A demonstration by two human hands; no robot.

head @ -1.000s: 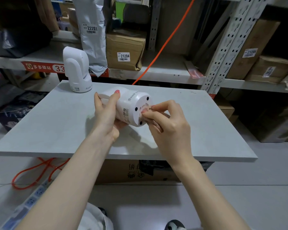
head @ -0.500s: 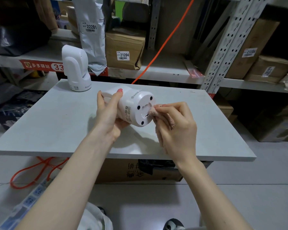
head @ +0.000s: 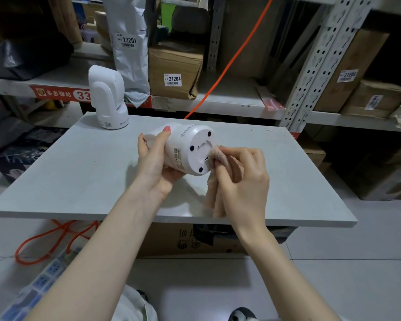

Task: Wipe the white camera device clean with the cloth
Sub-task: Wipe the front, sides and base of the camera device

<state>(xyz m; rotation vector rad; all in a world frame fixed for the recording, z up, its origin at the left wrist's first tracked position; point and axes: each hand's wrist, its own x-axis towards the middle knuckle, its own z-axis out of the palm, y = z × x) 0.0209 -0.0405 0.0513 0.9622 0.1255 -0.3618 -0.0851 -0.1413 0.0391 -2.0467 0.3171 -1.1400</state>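
Head view: the left hand (head: 156, 158) grips the camera (head: 185, 150) on its side above the table (head: 79, 172). The right hand (head: 241, 179) pinches the cloth (head: 218, 156) against its round base (apparently mid-wipe; the body seemingly remains).

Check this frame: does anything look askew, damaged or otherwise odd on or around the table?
Nothing looks damaged or spilled. The white camera device lies on its side only because the left hand holds it while the right hand presses the cloth to its base. A second white camera stands upright at the table's far left corner.
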